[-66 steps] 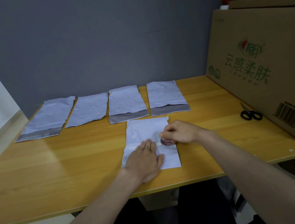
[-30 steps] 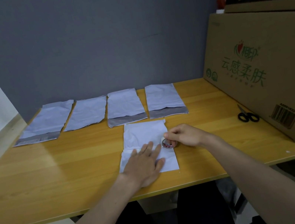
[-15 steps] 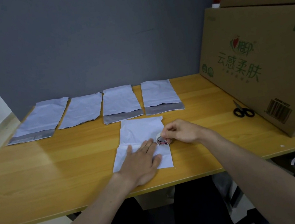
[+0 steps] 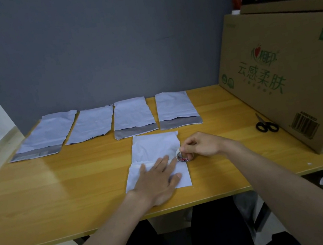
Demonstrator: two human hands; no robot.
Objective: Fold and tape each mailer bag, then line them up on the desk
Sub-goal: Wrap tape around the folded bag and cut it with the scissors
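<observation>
Right now it's the taping step on the fifth mailer bag (image 4: 156,155), which lies near the front edge of the tabletop (image 4: 50,194), just below the row of four bags (image 4: 103,123) along the back. Left hand (image 4: 157,180) lies flat w/ fingers spread, pressing the folded flap down across the bag's middle. Right hand (image 4: 199,144) pinches the tape roll (image 4: 184,156) betw. thumb and fingertips at the bag's right edge, roll standing on the bag/tabletop border. Whether a strip is already stuck across the fold: can't tell, too small.

Judgement: fold looks done, tape being laid or about to be cut. Next move prob. needs the strip severed; scissors (image 4: 266,125) sit well to the right by the cardboard box (image 4: 288,71), so the right hand would have to let the roll go while the left keeps the flap pinned. Then the bag goes up into the row, to the right of the fourth.
</observation>
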